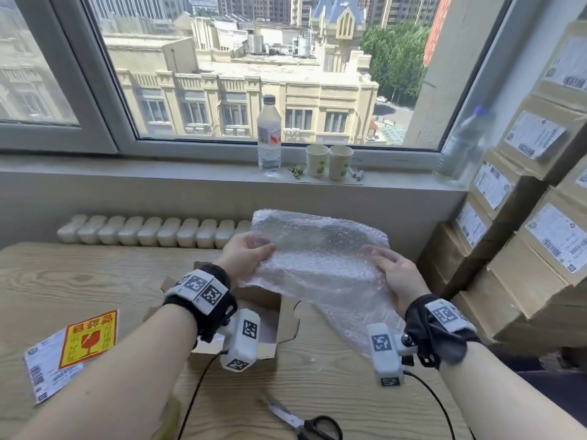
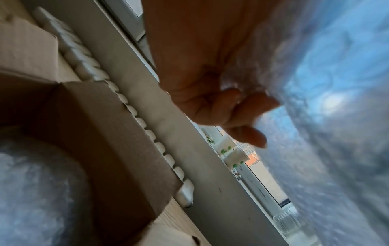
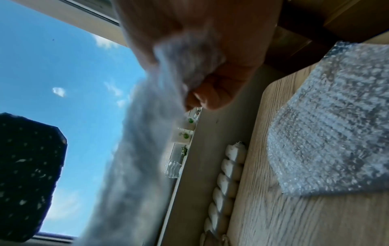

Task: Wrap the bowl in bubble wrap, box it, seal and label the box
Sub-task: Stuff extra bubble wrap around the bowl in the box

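Note:
Both hands hold a sheet of bubble wrap (image 1: 317,258) up over the wooden table (image 1: 79,281). My left hand (image 1: 251,254) pinches its left edge and my right hand (image 1: 389,265) grips its right edge. The sheet's lower end trails onto the table. The left wrist view has curled fingers (image 2: 242,106) against the wrap (image 2: 328,116). The right wrist view shows wrap (image 3: 185,63) bunched in my right hand (image 3: 212,94). An open cardboard box (image 1: 266,309) sits under my left wrist. Inside it lies a rounded bubble-wrapped bundle (image 2: 31,191). No bare bowl shows.
A shipping label with a red-and-yellow fragile sticker (image 1: 85,338) lies at the left of the table. Scissors (image 1: 305,423) lie near the front edge. A water bottle (image 1: 269,134) and two paper cups (image 1: 328,161) stand on the sill. Labelled cartons (image 1: 524,217) are stacked at right.

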The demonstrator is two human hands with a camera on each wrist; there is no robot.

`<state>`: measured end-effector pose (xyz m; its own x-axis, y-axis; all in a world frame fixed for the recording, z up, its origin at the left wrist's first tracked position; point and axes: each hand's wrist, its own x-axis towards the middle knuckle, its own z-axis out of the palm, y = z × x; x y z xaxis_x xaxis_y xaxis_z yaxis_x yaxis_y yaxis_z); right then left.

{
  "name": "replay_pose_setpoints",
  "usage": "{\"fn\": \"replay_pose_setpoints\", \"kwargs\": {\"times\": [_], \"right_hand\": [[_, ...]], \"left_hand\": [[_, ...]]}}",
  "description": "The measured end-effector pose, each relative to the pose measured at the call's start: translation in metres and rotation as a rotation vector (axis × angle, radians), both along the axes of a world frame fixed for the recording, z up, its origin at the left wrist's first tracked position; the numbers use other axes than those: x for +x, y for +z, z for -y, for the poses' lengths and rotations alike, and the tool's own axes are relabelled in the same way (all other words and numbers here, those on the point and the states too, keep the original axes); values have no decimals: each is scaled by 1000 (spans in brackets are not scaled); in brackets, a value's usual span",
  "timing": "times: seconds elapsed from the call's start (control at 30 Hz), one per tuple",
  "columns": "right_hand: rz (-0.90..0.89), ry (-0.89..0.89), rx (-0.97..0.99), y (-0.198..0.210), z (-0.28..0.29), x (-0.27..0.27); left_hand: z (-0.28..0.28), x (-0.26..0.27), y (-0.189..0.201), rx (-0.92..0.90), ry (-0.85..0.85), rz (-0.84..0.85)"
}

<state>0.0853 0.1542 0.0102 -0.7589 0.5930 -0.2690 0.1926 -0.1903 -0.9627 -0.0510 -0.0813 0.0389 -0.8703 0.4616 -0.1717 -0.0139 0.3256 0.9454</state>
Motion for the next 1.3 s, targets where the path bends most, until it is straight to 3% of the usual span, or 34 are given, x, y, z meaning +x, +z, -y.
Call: {"fn": "replay_pose_setpoints", "kwargs": {"times": [0.33, 0.7, 0.9, 1.1, 1.3], "right_hand": [[-50, 13, -94, 24, 22, -7], [-4, 165, -139, 29, 37, -3], [82, 101, -59, 28, 34, 0], [-4, 23, -177, 27, 28, -1], [5, -6, -161, 25, 29, -2]], "left_hand": [[43, -3, -3, 13, -75, 5], [55, -9, 2, 124, 36, 56], [57, -13, 0, 194, 56, 99], [53, -11, 3, 265, 71, 199], [51, -6, 7, 353, 118, 268]]}}
